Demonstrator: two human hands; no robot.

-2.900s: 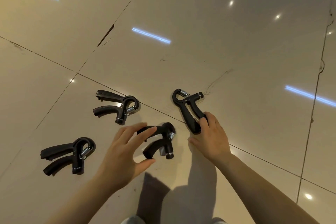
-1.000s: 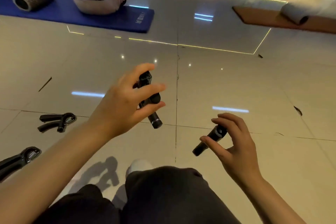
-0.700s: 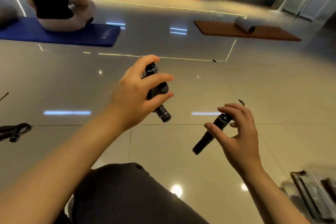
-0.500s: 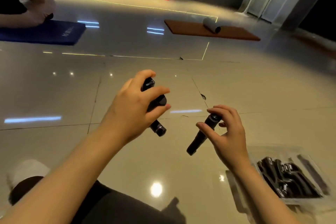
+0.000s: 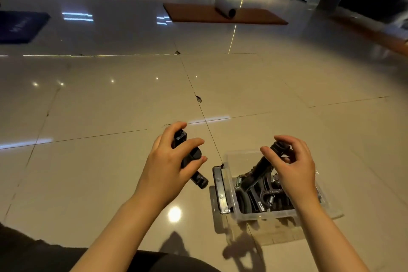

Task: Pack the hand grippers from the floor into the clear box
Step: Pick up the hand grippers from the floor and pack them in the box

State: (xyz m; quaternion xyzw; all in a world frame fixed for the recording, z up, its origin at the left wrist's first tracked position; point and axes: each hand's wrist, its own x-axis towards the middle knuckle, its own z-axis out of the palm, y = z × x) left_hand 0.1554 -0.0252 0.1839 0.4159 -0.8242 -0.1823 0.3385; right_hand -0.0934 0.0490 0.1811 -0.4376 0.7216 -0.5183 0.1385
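A: Right hand [image 5: 293, 168] pinching a hand gripper [image 5: 261, 166] by its top, lower end dipping into the clear box [image 5: 229, 157] on the floor!

B: Left hand [image 5: 170, 168] curled round a second gripper [image 5: 189, 159], just beside the box.

A: Drop-off step, I'd say. Next: release among those packed, then swing the left one over the rim.

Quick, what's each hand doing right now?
Left hand: grips a hand gripper.
Right hand: pinches another hand gripper over the clear box.

Glossy tiled floor [image 5: 110, 106], clear plastic box [image 5: 229, 161], matt black hand grippers [image 5: 258, 168].
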